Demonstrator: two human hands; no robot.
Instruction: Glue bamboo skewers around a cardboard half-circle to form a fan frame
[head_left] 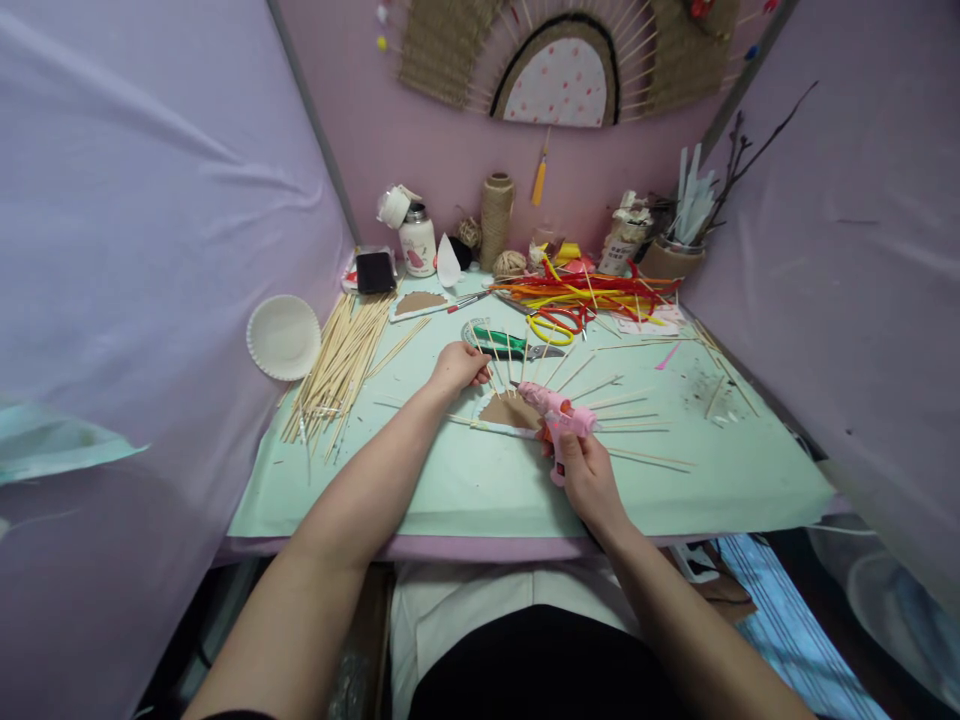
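Note:
My right hand (589,475) is wrapped round the handle of a pink hot glue gun (559,410). Its nozzle points left, over a half-round piece of brown cardboard (501,410) with a pale edge. Thin wooden sticks (630,417) fan out from the cardboard's curved edge, towards the back and the right. At the upper left of that edge, my left hand (463,367) is closed with its fingertips pinching a thin wooden stick (492,376). Just behind lie green-handled pruning shears (499,338), partly behind the sticks.
A heap of loose wooden sticks (345,350) lies left, beside a white paper plate (283,337). Scissors (555,325) and red and yellow pipe cleaners (600,292) lie behind. A twine spool (496,220) and a white bottle (418,243) stand at the back. Fabric walls enclose the table.

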